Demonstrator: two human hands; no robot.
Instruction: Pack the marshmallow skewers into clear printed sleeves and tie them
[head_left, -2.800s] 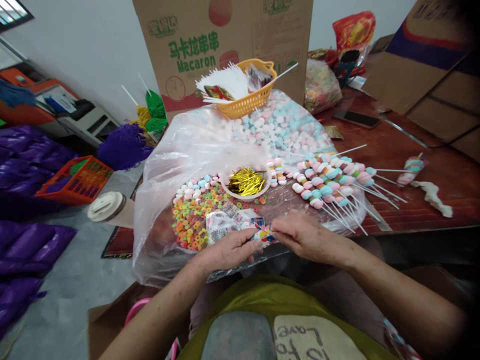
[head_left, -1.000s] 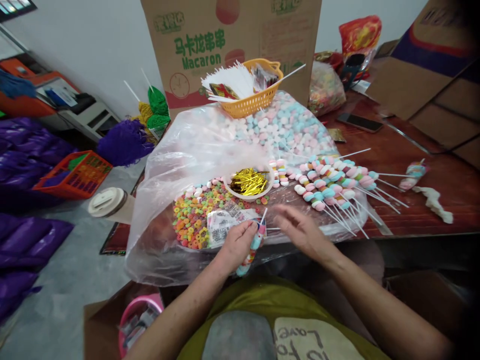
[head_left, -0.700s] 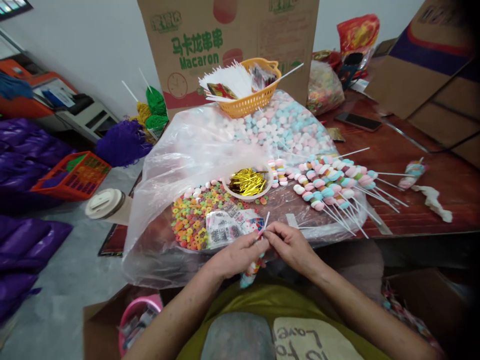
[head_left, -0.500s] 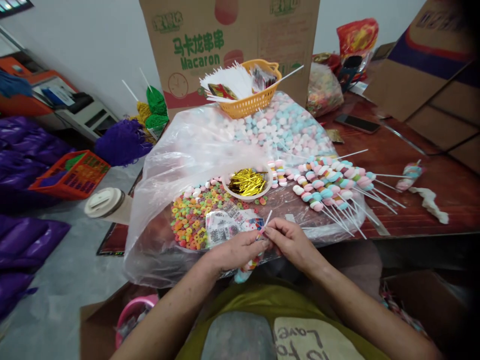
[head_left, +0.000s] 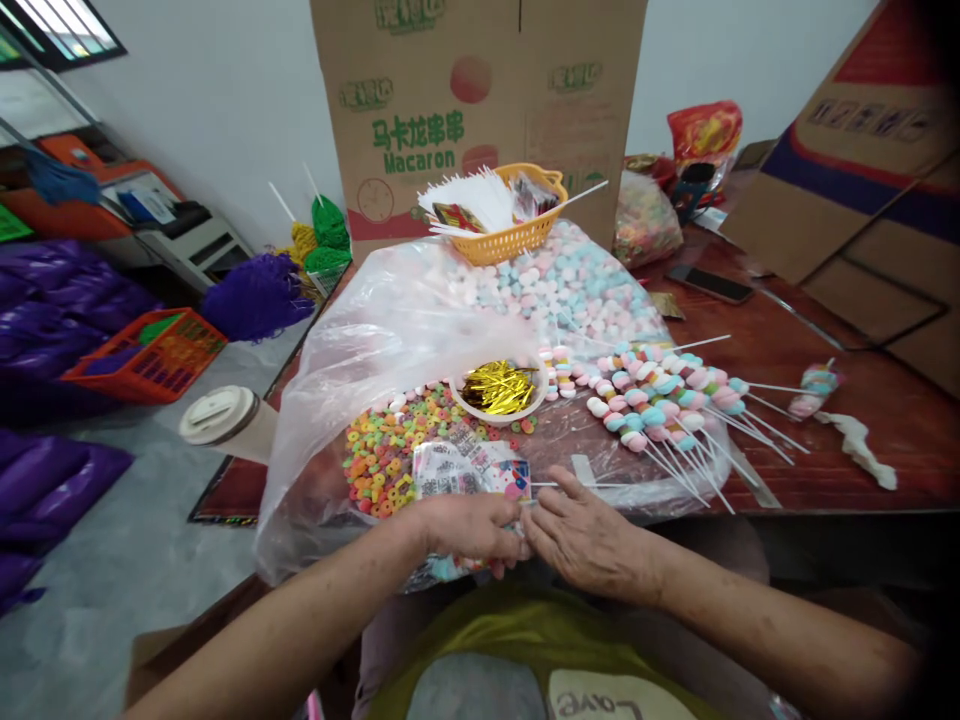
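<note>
My left hand (head_left: 476,530) is closed over a marshmallow skewer (head_left: 450,568) in clear wrap, at the table's front edge; most of the skewer is hidden beneath the fingers. Against its fingertips, my right hand (head_left: 592,545) has its fingers curled together, and what they pinch is covered. Just beyond the hands are printed wrapper sheets (head_left: 450,468) and a white stick (head_left: 577,485) lying flat. A white bowl (head_left: 541,400) holds gold twist ties (head_left: 499,387). Colourful ring candies (head_left: 386,450) are spread to the left of it.
Finished-looking marshmallow skewers (head_left: 667,395) are piled at right. Loose marshmallows (head_left: 577,275) cover the back under a yellow basket (head_left: 517,240) of white sticks. A plastic sheet (head_left: 330,350), lidded cup (head_left: 219,415), phone (head_left: 709,283), wrapped skewer (head_left: 816,388) and large carton (head_left: 480,110) stand around.
Both hands have lowered toward the table edge, and the skewer's upright stick no longer shows between them. My right hand has turned its back upward. The view has tilted up slightly.
</note>
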